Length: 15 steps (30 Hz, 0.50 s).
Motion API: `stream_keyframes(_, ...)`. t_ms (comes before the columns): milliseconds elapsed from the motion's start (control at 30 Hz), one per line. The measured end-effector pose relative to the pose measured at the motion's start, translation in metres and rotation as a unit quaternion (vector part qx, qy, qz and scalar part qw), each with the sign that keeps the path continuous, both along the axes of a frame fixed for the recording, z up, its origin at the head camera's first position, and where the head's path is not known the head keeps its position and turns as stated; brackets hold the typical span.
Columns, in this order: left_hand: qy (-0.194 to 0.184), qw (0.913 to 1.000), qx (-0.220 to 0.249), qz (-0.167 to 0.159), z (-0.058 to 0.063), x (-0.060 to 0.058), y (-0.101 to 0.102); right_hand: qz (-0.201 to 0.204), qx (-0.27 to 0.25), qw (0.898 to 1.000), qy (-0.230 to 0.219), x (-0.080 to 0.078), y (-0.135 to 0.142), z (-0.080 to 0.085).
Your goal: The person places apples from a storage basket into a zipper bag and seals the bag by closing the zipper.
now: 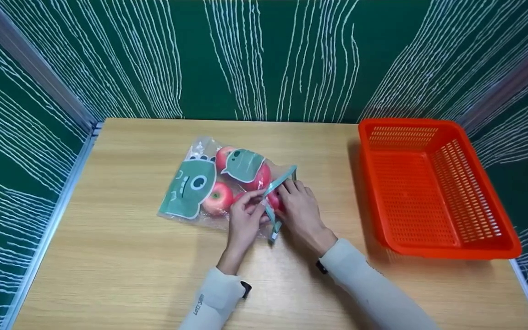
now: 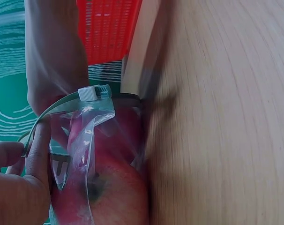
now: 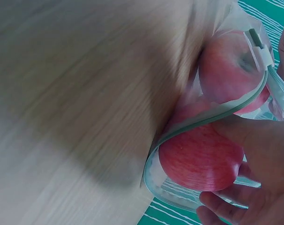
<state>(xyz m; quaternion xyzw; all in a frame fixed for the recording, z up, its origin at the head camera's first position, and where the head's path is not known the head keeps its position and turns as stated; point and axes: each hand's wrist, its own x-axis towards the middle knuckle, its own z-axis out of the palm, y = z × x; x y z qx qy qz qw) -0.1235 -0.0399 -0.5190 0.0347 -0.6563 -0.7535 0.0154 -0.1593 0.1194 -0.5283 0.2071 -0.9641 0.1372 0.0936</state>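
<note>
A clear zip bag (image 1: 193,185) with a green cartoon print lies on the table, holding several red apples (image 1: 218,198). Its green-edged mouth gapes toward the right. My left hand (image 1: 244,220) pinches the rim of the mouth between thumb and fingers, beside the white slider (image 2: 88,93). At the opening, my right hand (image 1: 301,208) grips a red apple (image 3: 203,161), thumb on its upper side and fingers curled at its lower side. Part of that apple is behind the bag's green zip strip (image 3: 212,115) in the right wrist view.
An orange-red plastic basket (image 1: 511,229) with slotted walls stands at the table's right side. The wooden table (image 1: 108,256) ends at the back against a green wall (image 1: 273,59) with white wavy lines. Metal posts (image 1: 39,64) rise at the back corners.
</note>
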Motion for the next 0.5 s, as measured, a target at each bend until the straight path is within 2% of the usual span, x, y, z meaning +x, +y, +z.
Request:
stream_keyframes(200,0.005,1.0000,-0.006,-0.001,-0.0031,-0.0009,-0.0004,0.004,0.009,1.000,0.002,-0.0018,-0.0026,-0.0015)
stream_keyframes(400,0.017,0.9998,-0.003,0.002,-0.0034,-0.0004,0.0002,0.013,0.011,0.999,0.042,-0.0045,-0.0053,-0.0056)
stream_keyframes(500,0.010,0.9999,-0.008,0.003,-0.0032,0.0002,0.0004,0.013,0.006,0.999,0.037,-0.0052,-0.0070,-0.0065)
